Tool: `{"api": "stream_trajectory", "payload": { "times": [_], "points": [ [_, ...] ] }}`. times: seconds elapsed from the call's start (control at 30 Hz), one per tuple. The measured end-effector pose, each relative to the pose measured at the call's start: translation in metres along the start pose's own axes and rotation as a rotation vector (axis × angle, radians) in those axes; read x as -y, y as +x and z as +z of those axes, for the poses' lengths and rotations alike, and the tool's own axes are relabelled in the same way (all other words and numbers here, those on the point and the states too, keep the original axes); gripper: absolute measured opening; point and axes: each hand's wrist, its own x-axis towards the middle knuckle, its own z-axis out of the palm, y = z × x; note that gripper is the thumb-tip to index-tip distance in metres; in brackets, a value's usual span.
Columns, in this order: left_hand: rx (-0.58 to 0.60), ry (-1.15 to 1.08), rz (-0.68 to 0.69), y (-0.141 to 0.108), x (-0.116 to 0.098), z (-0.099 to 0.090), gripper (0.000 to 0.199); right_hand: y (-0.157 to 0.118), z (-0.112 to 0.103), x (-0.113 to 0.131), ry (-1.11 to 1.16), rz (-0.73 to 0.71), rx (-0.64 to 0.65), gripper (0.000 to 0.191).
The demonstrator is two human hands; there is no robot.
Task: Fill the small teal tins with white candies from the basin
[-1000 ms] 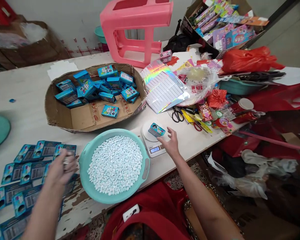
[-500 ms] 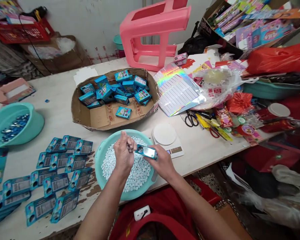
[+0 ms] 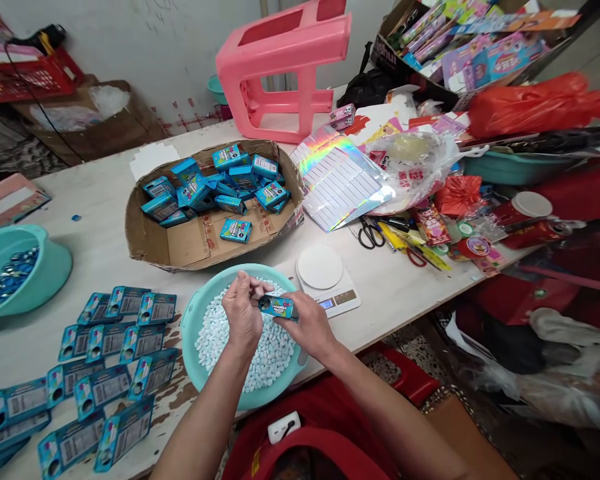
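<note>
Over a turquoise basin [image 3: 190, 347] of small pale candies [image 3: 260, 367], my right hand [image 3: 311, 327] grips a small blue candy box [image 3: 280, 307]. The box lies on its side, its printed face turned up and its round hole towards the left. My left hand [image 3: 243, 313] is closed, with curled fingertips at the holed end of the box. What those fingers hold, if anything, is hidden. Just right of the basin is a white kitchen scale [image 3: 321, 268] with a round plate and a lit display.
Behind the basin stands a cardboard tray [image 3: 180, 253] of blue boxes. Several blue boxes [image 3: 103, 390] stand in rows at the left, near another turquoise basin [image 3: 55, 260] with shiny blue pieces. Scissors [image 3: 370, 233], holographic sheets [image 3: 340, 177] and a pink stool [image 3: 280, 53] lie beyond.
The blue box has turned in my right hand, so its printed face shows now instead of the shiny side. My left hand stays by its holed end. The whole view has shifted slightly.
</note>
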Motion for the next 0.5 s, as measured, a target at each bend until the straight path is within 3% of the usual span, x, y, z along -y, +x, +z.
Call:
{"api": "stream_trajectory", "payload": {
  "times": [0.23,0.33,0.4,0.5],
  "points": [
    [-0.043,0.004,-0.006,0.011,0.008,0.003,0.033,0.011,0.003,-0.004,0.022,0.008,-0.004,0.037],
    [-0.012,0.049,0.005,0.012,0.003,-0.011,0.033,0.011,-0.004,-0.004,0.133,0.028,-0.021,0.035],
    [0.084,0.275,0.012,0.013,-0.004,-0.031,0.031,0.008,-0.014,-0.009,0.245,0.075,-0.058,0.033],
    [0.276,0.851,0.078,0.026,-0.021,-0.062,0.025,0.005,-0.033,-0.031,0.345,0.208,-0.188,0.033]
  ]
}}
